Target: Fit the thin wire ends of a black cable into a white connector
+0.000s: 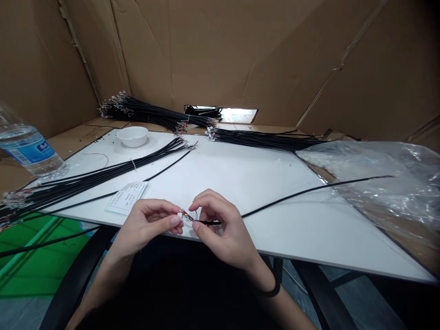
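Observation:
Near the front edge of the white board, my left hand (151, 225) pinches a small white connector (180, 215) between thumb and fingers. Thin coloured wires (187, 217) run from it into the end of a black cable (275, 200). Just to the right, my right hand (220, 224) is closed on that cable close to where its wires come out. One thin dark wire sticks up beside the right fingertips. From the right hand the cable stretches across the board and over a plastic bag. Part of the connector is hidden by my left fingers.
Bundles of black cables lie at the left (92, 176), back left (147, 110) and back right (261, 139). A white bowl (132, 137), a labelled card (126, 198) and a water bottle (30, 146) stand or lie leftward. The clear plastic bag (374, 169) covers the right side; cardboard walls (223, 55) enclose the back.

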Action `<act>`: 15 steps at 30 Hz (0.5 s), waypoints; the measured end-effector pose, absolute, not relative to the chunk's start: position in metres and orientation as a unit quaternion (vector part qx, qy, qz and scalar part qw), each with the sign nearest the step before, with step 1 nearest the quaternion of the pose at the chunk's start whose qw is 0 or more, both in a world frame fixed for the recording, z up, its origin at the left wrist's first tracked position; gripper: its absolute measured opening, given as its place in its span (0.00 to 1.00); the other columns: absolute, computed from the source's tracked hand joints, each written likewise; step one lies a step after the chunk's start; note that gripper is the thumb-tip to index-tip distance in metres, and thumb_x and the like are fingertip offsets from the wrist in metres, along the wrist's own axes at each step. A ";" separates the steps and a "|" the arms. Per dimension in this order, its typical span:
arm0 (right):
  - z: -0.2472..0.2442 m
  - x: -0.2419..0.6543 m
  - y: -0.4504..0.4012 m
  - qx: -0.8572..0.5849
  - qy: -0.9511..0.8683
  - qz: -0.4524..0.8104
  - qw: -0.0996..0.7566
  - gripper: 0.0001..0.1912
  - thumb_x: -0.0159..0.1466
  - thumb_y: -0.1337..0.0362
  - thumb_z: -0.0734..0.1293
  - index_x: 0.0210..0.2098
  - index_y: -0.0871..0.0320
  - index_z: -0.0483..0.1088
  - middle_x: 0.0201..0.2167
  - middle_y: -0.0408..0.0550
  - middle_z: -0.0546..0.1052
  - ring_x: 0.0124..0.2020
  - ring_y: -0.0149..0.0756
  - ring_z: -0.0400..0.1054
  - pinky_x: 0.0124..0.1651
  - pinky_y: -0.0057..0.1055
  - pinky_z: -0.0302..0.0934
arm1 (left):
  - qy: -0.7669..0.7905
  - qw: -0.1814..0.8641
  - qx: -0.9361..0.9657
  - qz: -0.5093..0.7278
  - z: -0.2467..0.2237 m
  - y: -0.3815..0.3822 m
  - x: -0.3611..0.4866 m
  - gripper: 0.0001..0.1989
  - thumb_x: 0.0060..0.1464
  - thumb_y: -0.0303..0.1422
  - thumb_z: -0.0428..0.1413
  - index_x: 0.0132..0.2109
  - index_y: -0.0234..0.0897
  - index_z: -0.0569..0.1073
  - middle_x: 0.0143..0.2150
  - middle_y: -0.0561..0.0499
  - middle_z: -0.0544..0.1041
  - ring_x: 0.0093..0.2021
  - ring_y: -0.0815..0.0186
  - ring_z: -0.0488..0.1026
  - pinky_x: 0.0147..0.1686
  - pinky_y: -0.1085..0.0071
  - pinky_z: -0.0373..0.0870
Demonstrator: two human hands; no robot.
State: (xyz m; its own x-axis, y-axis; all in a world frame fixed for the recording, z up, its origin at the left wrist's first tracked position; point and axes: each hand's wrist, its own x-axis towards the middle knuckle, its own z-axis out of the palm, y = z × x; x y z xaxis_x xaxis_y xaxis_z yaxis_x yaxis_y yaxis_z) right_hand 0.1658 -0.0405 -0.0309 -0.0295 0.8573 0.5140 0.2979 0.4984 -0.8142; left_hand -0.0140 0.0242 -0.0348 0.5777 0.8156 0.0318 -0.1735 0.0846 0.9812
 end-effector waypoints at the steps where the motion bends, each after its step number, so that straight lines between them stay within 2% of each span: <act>1: -0.031 0.166 -0.041 -0.428 -0.670 0.257 0.549 0.12 0.55 0.76 0.63 0.37 0.58 0.70 0.35 0.43 0.70 0.26 0.26 0.61 0.26 0.25 0.57 | 0.281 0.682 0.569 0.364 -0.035 0.024 -0.014 0.05 0.46 0.30 0.68 0.32 0.34 0.82 0.25 0.49 0.82 0.26 0.67 0.79 0.28 0.76 0.78; 8: -0.030 0.166 -0.040 -0.414 -0.672 0.267 0.553 0.18 0.49 0.78 0.60 0.37 0.57 0.70 0.36 0.45 0.69 0.26 0.27 0.60 0.25 0.25 0.55 | 0.278 0.686 0.566 0.363 -0.034 0.022 -0.015 0.04 0.47 0.28 0.68 0.32 0.34 0.82 0.26 0.50 0.81 0.27 0.69 0.79 0.29 0.79 0.77; 15: -0.032 0.166 -0.039 -0.427 -0.674 0.276 0.535 0.15 0.51 0.77 0.62 0.36 0.57 0.72 0.37 0.45 0.69 0.27 0.26 0.61 0.25 0.25 0.56 | 0.278 0.684 0.571 0.357 -0.033 0.023 -0.014 0.05 0.46 0.28 0.68 0.33 0.33 0.82 0.26 0.49 0.81 0.27 0.68 0.79 0.28 0.77 0.78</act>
